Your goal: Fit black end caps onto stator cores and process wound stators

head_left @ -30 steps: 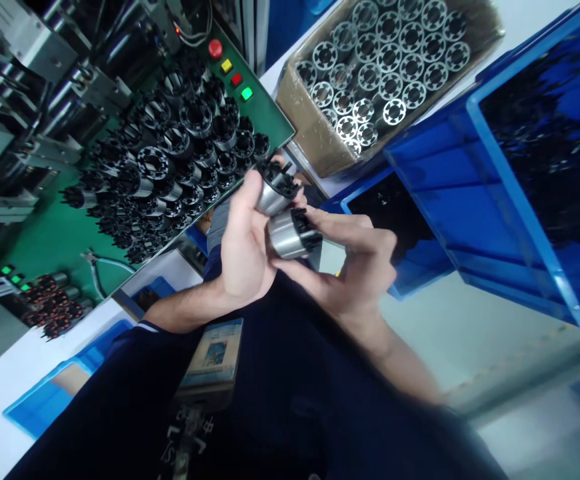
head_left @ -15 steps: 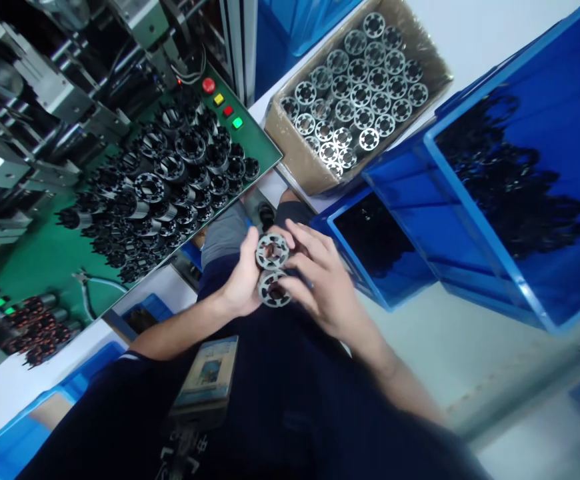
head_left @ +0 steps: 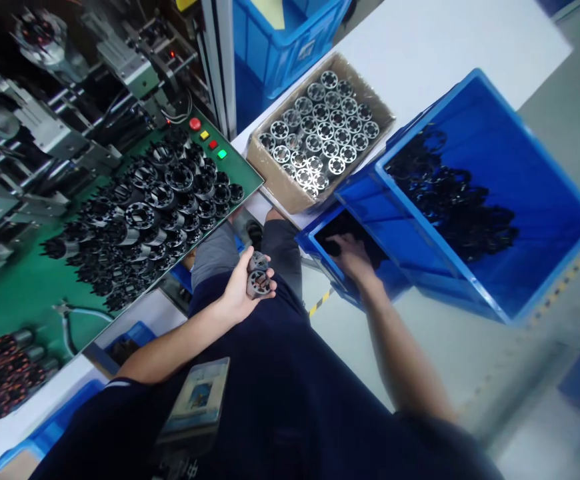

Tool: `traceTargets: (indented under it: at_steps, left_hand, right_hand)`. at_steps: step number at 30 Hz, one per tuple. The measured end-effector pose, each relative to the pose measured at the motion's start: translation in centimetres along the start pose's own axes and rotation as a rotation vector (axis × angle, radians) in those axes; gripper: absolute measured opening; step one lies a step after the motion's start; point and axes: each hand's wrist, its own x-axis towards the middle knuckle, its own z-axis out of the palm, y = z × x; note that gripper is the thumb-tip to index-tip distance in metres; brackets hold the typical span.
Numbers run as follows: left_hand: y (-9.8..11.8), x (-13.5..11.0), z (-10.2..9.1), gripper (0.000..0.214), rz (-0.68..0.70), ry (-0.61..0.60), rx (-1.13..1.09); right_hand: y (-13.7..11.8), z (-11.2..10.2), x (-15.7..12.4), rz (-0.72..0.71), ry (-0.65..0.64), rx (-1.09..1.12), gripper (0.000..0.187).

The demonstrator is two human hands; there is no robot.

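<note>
My left hand is wrapped round two slotted metal stator cores, held side by side in front of my body. The nearer stator core shows its round end face, which looks dark. Beyond it the other stator core rests against the fingers. My right hand reaches down into a small blue bin with dark contents. Its visible fingers are stretched out and apart, while the fingertips are hard to make out against the black inside.
A cardboard box of bare stator cores stands on the white table. Beside it a large blue bin holds black parts. Many black-capped stators crowd the green bench, near pliers, copper-wound parts and machinery.
My right hand has left the stator cores and moved right into the small blue bin. My left hand keeps both cores. The view has shifted.
</note>
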Motion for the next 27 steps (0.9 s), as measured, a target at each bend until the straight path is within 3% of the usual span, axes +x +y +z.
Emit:
traceTargets:
  at_steps: [5,11,18,27]
  left_hand:
    - [0.0,0.2,-0.5,0.045,0.026,0.023,-0.007]
    - [-0.4,0.6,-1.3,0.044,0.021,0.030,-0.012]
    - [-0.2,0.5,-1.2,0.044,0.059,-0.018,0.045]
    - [-0.4,0.5,-1.2,0.049,0.161,-0.099,0.158]
  right_hand:
    - [1.0,-0.9,-0.9,0.034,-0.002,-0.056,0.060]
    - [1.2,-0.8,-3.0,-0.049,-0.001,0.029,0.026]
    - [2.5,-1.0,-4.5,-0.046,0.084,0.179,0.041]
    - [2.4,-0.1,-5.6,0.127,0.319,0.266,0.052]
